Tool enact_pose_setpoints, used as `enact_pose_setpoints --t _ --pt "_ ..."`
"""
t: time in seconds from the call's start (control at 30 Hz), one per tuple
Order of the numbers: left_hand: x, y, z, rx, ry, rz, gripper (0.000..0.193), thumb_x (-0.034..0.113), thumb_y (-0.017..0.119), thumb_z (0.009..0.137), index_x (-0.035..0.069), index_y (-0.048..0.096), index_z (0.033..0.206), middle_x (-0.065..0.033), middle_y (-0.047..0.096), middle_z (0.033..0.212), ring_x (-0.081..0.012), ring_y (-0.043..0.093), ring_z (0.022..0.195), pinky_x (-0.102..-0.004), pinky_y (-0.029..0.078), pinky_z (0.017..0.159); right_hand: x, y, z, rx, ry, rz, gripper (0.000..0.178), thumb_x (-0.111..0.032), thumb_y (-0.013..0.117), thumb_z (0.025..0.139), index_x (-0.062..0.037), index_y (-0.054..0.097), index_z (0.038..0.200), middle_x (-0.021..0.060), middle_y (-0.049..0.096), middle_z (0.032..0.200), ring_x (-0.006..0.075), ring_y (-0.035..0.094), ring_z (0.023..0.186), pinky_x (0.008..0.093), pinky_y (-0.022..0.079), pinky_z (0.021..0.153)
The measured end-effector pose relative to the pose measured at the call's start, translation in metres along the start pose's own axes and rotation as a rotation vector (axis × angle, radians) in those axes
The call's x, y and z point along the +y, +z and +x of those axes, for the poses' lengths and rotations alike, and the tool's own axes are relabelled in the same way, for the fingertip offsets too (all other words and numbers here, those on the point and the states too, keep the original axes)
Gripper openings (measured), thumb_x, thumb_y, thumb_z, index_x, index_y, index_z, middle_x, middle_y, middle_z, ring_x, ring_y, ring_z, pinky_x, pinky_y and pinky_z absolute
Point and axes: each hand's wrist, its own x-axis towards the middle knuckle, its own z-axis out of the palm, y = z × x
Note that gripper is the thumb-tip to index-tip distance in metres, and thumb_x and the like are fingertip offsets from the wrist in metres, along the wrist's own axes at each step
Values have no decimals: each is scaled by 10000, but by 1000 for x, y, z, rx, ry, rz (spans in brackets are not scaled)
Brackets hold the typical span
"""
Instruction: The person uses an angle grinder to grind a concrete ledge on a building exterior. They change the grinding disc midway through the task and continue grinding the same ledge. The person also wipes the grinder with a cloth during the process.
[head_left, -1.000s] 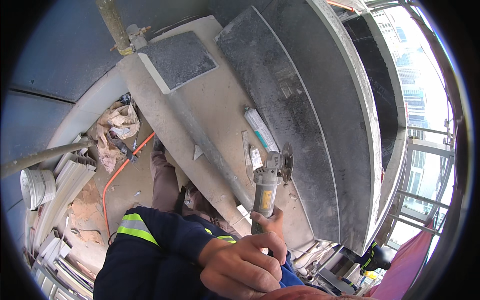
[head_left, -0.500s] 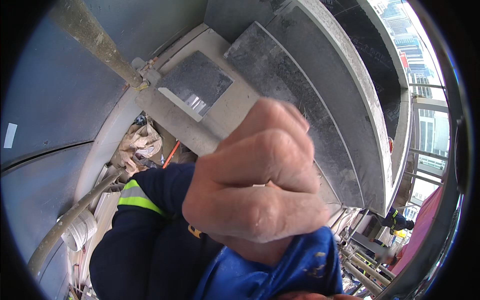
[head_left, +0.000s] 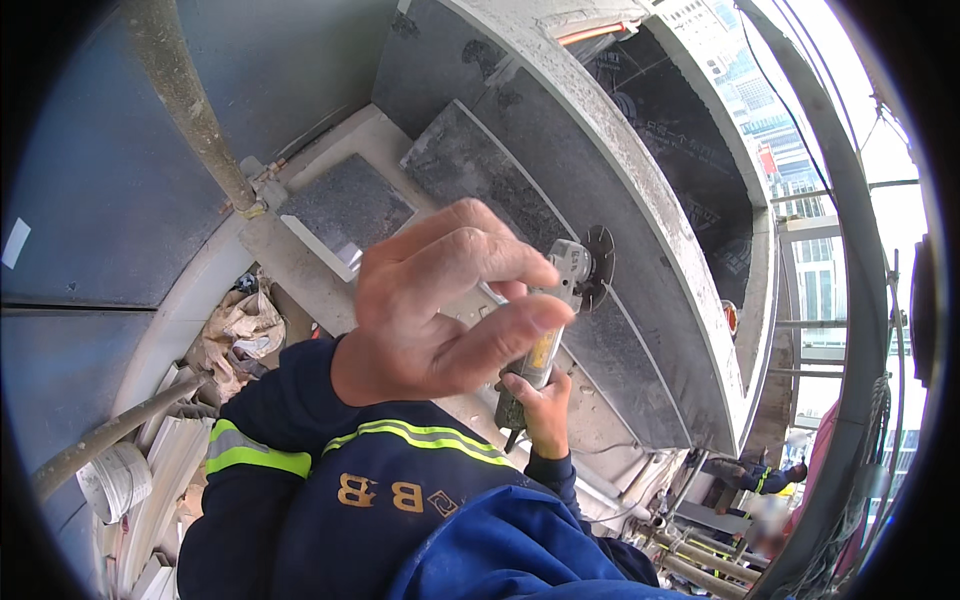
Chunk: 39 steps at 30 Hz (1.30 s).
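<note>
My left hand (head_left: pixel 450 300) is raised close in front of me, its thumb and forefinger curved toward each other with a gap between them and nothing held. Below and beyond it, my right hand (head_left: pixel 543 405) grips the body of an angle grinder (head_left: pixel 541 357), thumb on the near side. A thin dark cutting disc (head_left: pixel 600 268) is fitted at the grinder's far end, over the grey slabs. Part of the grinder is hidden behind my left fingertips. Its cord leaves the bottom end.
Long grey slabs (head_left: pixel 640 220) curve along the right. A square dark slab (head_left: pixel 350 200) lies ahead. Poles (head_left: pixel 190 110) stand at the left, near a crumpled sack (head_left: pixel 240 325) and a white bucket (head_left: pixel 115 482). Another person (head_left: pixel 760 478) is lower right, among scaffold pipes (head_left: pixel 700 560).
My left hand, earlier a fist very near the camera, has moved away and left, its fingers loosening. The grinder in my right hand has come into sight. The whole view has shifted.
</note>
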Motion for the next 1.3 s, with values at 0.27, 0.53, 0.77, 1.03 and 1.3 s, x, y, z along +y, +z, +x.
enact_pose_setpoints --t 0.27,0.53,0.77,1.03,1.3 --pt "-105 39 -144 -93 -998 -410 578 430 758 962 -10 584 1295 -93 656 1137 -177 646 1020 -328 523 898 -57 9 36 -194 -153 -89 508 -288 893 736 39 679 1060 76 723 907 147 688 792 294 548 748" --pt "-117 3 -60 137 -1162 -669 471 383 808 911 36 626 1172 -86 682 1053 -203 705 975 -388 581 904 -104 70 74 -255 -290 -455 752 -317 895 748 81 565 1294 242 719 1073 351 728 983 412 543 881" --pt "-155 -25 -36 201 -1188 -728 507 421 773 928 71 588 1245 -88 651 1153 -212 672 1080 -430 580 946 -89 90 95 -166 -322 -428 679 -248 862 755 81 559 1266 259 711 977 386 726 899 429 537 819" --pt "-175 -65 -39 509 -1378 -929 911 870 348 929 121 523 1417 -92 614 1226 -281 597 1177 -523 502 1043 -66 110 106 -120 -384 -507 647 -225 860 726 85 601 1231 254 691 889 391 712 812 417 535 757" --pt "-206 -83 -90 708 -1443 -813 621 647 388 984 167 583 1327 -56 639 1192 -273 622 1093 -554 485 1015 -17 118 110 -204 -330 -522 662 -233 859 730 111 586 1224 311 676 856 473 699 810 472 546 711"
